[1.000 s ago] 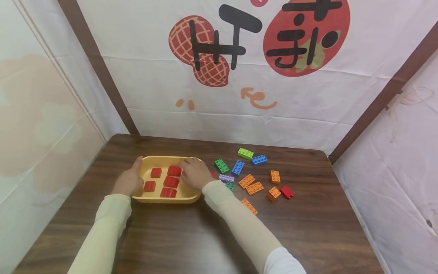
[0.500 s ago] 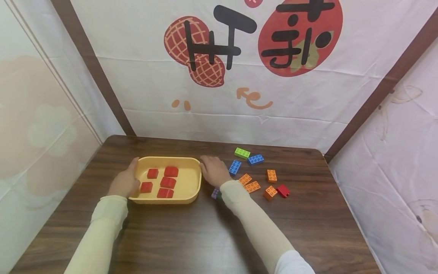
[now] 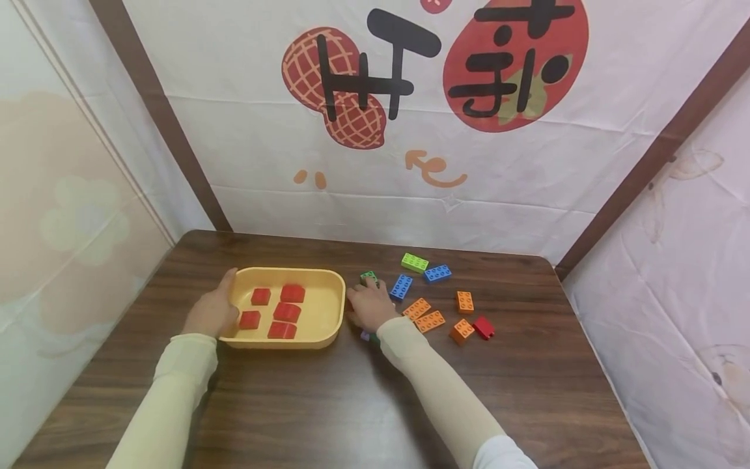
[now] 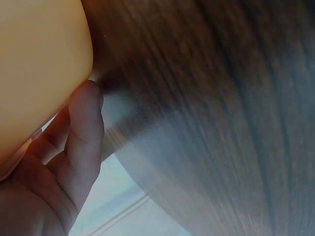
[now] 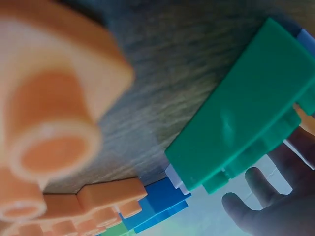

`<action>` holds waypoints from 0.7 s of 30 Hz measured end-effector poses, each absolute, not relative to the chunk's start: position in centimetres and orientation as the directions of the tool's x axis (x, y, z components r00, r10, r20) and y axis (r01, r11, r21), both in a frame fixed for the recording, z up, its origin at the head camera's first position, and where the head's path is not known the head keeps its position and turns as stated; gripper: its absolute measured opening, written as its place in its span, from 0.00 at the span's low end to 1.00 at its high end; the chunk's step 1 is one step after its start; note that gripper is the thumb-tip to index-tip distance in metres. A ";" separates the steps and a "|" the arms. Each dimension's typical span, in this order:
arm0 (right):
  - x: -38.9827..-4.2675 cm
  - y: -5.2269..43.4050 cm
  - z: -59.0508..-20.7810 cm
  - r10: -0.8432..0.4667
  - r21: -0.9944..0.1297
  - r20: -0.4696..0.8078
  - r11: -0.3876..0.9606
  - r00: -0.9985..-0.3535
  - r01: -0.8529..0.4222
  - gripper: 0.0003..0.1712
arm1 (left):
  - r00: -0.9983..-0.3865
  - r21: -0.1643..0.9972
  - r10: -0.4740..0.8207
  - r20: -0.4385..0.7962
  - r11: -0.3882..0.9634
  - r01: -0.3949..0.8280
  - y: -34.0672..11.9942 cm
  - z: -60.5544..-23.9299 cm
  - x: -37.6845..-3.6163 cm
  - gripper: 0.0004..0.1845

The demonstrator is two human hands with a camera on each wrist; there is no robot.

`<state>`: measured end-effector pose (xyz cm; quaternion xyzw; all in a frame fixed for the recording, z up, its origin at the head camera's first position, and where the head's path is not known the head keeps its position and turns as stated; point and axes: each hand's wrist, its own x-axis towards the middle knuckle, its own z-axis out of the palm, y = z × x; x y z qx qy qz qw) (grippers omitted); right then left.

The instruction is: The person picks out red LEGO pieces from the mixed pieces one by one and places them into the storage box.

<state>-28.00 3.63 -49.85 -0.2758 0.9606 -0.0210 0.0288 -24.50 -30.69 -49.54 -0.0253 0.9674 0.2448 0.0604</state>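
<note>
A yellow tray (image 3: 328,306) stands at the left of the table with several red bricks (image 3: 286,312) in it. My left hand (image 3: 212,311) grips its left end, fingers against the outer wall (image 4: 44,54) in the left wrist view. To the tray's right, my right hand (image 3: 372,306) is down among loose bricks, close to the tray's end. A green brick (image 3: 368,276) shows just beyond its fingertips, and a purple brick (image 3: 366,336) peeks out below. In the right wrist view, a large green brick (image 5: 241,108) partly hides the fingers; I cannot tell what they hold.
Farther right lie orange bricks (image 3: 430,321), blue bricks (image 3: 402,287), a lime brick (image 3: 415,262) and a red brick (image 3: 484,327). The dark wooden table (image 3: 305,404) backs onto a printed white cloth (image 3: 246,137), with cloth on both sides too.
My right hand has left the tray, moving right to the loose bricks, and its fingers have bent downward there. My left hand keeps its grip on the tray.
</note>
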 end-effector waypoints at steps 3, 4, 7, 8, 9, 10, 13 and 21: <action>-27.9 3.8 -49.9 -0.536 -0.036 -0.010 0.844 -0.844 -0.535 0.16 | -0.991 0.473 -0.019 -0.132 0.877 -0.079 -30.5 -49.4 -24.6 0.50; -27.9 3.9 -50.0 -0.537 -0.037 -0.006 0.843 -0.843 -0.537 0.16 | -0.991 0.473 -0.019 -0.131 0.877 -0.079 -30.4 -49.4 -24.5 0.50; -27.9 4.1 -50.0 -0.538 -0.050 -0.011 0.842 -0.843 -0.537 0.18 | -0.991 0.470 -0.021 -0.132 0.879 -0.081 -30.3 -49.3 -24.5 0.50; -27.9 4.2 -50.0 -0.537 -0.057 -0.015 0.842 -0.843 -0.536 0.19 | -0.991 0.469 -0.020 -0.132 0.880 -0.080 -30.2 -49.3 -24.5 0.50; -27.9 4.2 -50.0 -0.535 -0.063 -0.018 0.844 -0.845 -0.533 0.21 | -0.991 0.468 -0.020 -0.132 0.880 -0.080 -30.2 -49.3 -24.4 0.50; -27.9 4.3 -50.0 -0.531 -0.070 -0.021 0.846 -0.847 -0.529 0.23 | -0.991 0.467 -0.018 -0.133 0.881 -0.079 -30.2 -49.3 -24.4 0.50; -27.9 4.6 -49.7 -0.519 -0.094 -0.018 0.852 -0.855 -0.515 0.27 | -0.991 0.467 -0.016 -0.132 0.881 -0.076 -30.2 -49.4 -24.3 0.50; -28.0 5.6 -49.1 -0.533 -0.131 0.055 0.834 -0.844 -0.535 0.23 | -0.991 0.472 -0.011 -0.134 0.879 -0.074 -30.5 -49.4 -24.4 0.50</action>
